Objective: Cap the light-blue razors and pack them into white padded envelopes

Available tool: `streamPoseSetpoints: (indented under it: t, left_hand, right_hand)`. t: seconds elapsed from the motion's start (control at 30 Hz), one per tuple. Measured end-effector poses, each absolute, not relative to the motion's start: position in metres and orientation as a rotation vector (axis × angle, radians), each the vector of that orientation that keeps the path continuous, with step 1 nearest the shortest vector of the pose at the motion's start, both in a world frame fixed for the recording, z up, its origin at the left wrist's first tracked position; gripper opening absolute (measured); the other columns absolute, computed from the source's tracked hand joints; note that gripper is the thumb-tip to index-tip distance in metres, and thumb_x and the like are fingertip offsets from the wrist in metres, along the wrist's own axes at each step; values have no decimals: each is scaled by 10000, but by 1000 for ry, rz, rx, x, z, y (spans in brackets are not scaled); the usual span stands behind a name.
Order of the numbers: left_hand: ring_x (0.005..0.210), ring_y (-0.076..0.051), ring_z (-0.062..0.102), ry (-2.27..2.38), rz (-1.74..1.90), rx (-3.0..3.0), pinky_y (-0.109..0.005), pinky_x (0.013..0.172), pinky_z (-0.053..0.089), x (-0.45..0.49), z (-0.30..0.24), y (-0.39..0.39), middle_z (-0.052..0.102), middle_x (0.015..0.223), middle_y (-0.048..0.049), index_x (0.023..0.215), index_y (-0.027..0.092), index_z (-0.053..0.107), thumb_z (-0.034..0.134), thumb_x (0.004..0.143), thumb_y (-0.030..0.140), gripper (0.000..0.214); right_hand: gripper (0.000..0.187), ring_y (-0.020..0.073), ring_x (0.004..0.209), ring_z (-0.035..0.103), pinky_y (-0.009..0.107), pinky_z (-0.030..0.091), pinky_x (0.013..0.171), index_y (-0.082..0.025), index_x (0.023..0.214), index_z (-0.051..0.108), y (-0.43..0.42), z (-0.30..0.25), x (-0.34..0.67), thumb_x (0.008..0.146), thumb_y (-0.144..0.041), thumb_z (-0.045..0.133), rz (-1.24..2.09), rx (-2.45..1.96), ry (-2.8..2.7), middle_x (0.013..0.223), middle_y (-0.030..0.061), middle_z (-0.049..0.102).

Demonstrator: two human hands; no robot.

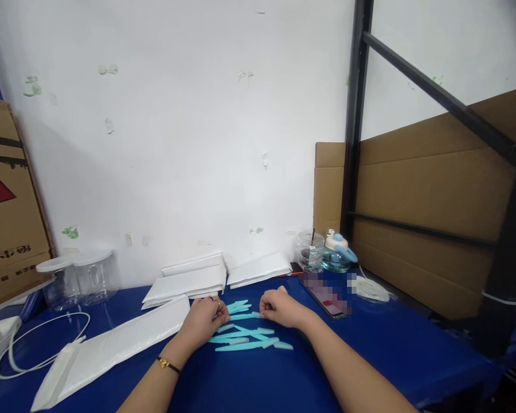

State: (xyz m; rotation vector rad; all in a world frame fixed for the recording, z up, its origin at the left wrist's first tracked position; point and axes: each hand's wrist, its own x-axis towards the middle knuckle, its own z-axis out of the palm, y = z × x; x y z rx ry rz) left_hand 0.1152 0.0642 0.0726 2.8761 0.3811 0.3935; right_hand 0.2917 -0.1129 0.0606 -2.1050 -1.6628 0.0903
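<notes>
My left hand (204, 317) and my right hand (281, 306) are over the middle of the blue table (258, 381). Between them stretches one slim turquoise eyebrow razor (243, 316), pinched near its left end by the left fingers and at its pale right end by the right fingers. Several more turquoise razors (246, 346) lie in a loose, crossing pile just in front of the hands. Beyond the held razor is another small bunch of turquoise razors (239, 306), partly hidden by my left hand. A long white padded mailer (120, 347) lies left of my left wrist.
Folded white mailers (189, 285) and another white stack (260, 269) rest along the wall. Two clear lidded jars (97, 278) and a white cable (8, 350) are at left. On the right are a phone (327, 298), plastic cup (308, 252), blue-handled bottle (337, 255) and black metal frame (353, 115).
</notes>
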Motion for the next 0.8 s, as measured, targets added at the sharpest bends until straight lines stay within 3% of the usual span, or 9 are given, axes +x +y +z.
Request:
streamPoseSetpoints:
  t: [0.2, 0.37, 0.57, 0.67, 0.8]
  left_hand:
    - [824, -171, 569, 624, 452, 2900, -276, 733, 328, 107, 74, 88, 641, 812, 5, 744, 236, 637, 538, 785, 277, 114]
    - [787, -166, 574, 618, 399, 2828, -247, 672, 342, 99, 77, 93, 637, 832, 19, 852, 259, 647, 596, 720, 381, 186]
    - [680, -147, 572, 504, 97, 2798, -222, 610, 347, 95, 74, 87, 648, 702, 34, 710, 231, 655, 575, 682, 338, 137]
    - [663, -144, 565, 488, 120, 2790, -219, 585, 343, 95, 73, 87, 654, 700, 30, 694, 223, 647, 561, 694, 339, 144]
    - [646, -141, 554, 477, 165, 2806, -219, 578, 335, 94, 74, 84, 650, 695, 27, 670, 222, 642, 565, 696, 341, 144]
  right_hand:
    - [62, 168, 739, 575, 323, 279, 806, -172, 741, 648, -122, 63, 313, 775, -208, 611, -4, -2189, -1519, 766, 23, 679]
    - [119, 145, 695, 588, 319, 299, 824, -191, 798, 661, -124, 63, 308, 800, -289, 593, 8, -2158, -1484, 756, 0, 689]
    - [91, 140, 693, 593, 314, 310, 825, -196, 705, 646, -118, 68, 295, 779, -222, 599, 34, -2099, -1543, 730, -14, 677]
    - [69, 154, 717, 578, 321, 326, 789, -194, 772, 625, -127, 93, 280, 803, -233, 577, -214, -2029, -1544, 766, 8, 657]
    - [88, 164, 685, 565, 365, 346, 757, -226, 873, 591, -179, 124, 229, 828, -183, 528, -895, -1592, -1561, 749, 16, 626]
